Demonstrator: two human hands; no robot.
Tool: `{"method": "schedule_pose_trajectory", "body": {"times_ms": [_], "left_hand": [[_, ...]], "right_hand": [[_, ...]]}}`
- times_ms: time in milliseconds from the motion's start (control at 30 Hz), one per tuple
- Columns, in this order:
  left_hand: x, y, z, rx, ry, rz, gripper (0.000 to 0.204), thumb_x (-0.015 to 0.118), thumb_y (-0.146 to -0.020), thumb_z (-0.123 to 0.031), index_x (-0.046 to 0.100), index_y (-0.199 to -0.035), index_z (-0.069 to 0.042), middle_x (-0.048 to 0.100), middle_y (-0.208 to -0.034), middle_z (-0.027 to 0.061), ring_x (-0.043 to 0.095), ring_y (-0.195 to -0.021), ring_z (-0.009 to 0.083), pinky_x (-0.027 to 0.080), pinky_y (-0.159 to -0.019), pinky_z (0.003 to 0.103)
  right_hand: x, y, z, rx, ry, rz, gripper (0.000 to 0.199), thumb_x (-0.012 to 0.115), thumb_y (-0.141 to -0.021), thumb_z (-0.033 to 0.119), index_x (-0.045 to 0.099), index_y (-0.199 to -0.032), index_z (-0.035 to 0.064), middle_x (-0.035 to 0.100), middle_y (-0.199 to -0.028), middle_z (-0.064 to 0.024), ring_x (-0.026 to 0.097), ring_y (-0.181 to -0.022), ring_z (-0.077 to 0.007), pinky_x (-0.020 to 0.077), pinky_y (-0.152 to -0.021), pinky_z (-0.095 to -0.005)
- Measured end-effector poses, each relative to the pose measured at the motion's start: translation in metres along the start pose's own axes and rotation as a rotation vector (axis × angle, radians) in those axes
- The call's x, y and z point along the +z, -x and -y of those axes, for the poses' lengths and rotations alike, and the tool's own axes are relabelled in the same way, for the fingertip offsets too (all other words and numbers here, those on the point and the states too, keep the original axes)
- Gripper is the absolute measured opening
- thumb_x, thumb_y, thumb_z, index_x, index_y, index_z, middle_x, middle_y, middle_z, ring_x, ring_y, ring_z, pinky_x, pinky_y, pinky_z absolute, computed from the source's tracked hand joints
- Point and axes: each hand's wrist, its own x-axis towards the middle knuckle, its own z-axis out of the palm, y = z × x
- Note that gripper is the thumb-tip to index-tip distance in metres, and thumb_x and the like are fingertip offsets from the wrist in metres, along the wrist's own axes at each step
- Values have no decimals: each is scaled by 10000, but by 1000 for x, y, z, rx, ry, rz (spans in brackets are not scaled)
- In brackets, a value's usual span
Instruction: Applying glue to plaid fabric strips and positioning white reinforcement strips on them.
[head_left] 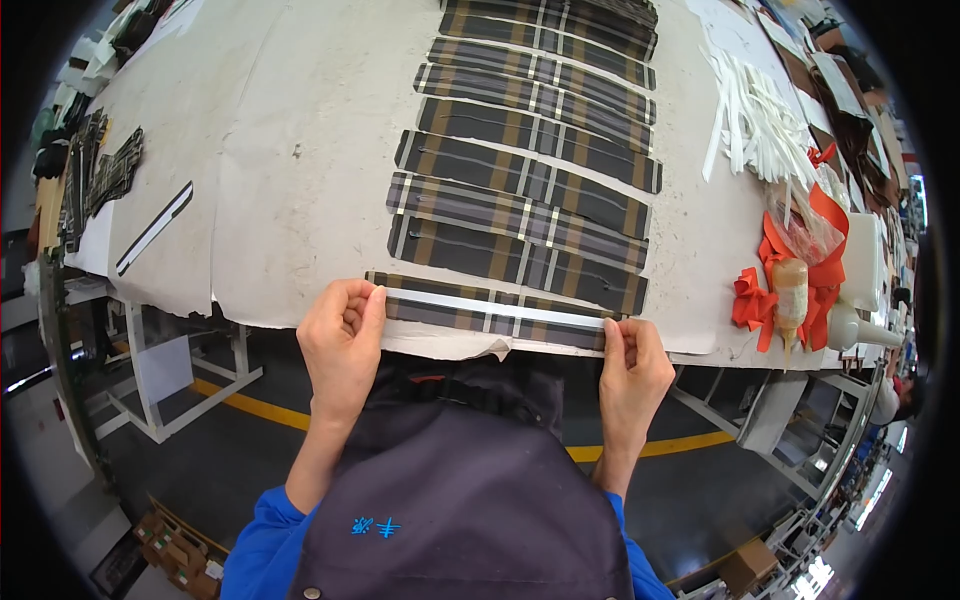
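Observation:
A narrow white strip [470, 305] stretches lengthwise over the nearest plaid fabric piece [440, 318], close to the table's front edge. Its left end is pinched between thumb and forefinger of my left hand [342, 340]. My right hand [634, 368] pinches the other end, at the right end of the same piece. Whether the strip touches the cloth along its whole length I cannot tell. Beyond it, several dark plaid pieces [455, 250] lie in a column running away from me, some with a thin line of something shiny along them.
White strips [750, 110] lie heaped at the right. Nearer are red cloth [825, 235], a bottle of amber liquid [789, 295] and a white bottle [860, 328] on its side. At left rest a dark piece with a white strip [155, 230] and plaid scraps [118, 170].

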Motion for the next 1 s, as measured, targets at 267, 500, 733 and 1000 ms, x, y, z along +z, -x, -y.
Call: {"method": "schedule_pose_trajectory", "body": {"times_ms": [267, 500, 733, 1000], "left_hand": [[-1, -3, -4, 14, -18, 58, 85, 696, -931, -57, 658, -900, 12, 579, -686, -22, 453, -597, 34, 380, -542, 203], [1, -2, 1, 122, -70, 18, 79, 678, -929, -31, 631, -892, 20, 588, -653, 59, 470, -517, 97, 388, -497, 257], [3, 0, -4, 71, -93, 38, 100, 681, -946, -71, 643, -906, 13, 573, -695, 2, 464, -606, 61, 393, -560, 225], [1, 0, -1, 118, -71, 14, 81, 679, -932, -37, 637, -900, 24, 596, -691, 61, 473, -546, 101, 396, -519, 262]], "right_hand": [[-5, -2, 0, 60, -35, 20, 110, 712, -907, 26, 620, -852, -2, 611, -728, -98, 576, -566, -173, 448, -544, -293], [-3, -2, 0, 43, -81, 42, 93, 713, -890, 12, 623, -866, 6, 625, -745, -90, 600, -583, -178, 465, -552, -298], [-5, -1, -5, 25, -84, 21, 97, 715, -883, 13, 620, -865, 9, 628, -750, -94, 612, -580, -203, 461, -547, -314], [-6, -3, -4, -5, -76, 50, 98, 715, -883, 32, 622, -860, 10, 627, -757, -107, 622, -594, -254, 463, -561, -350]]}}
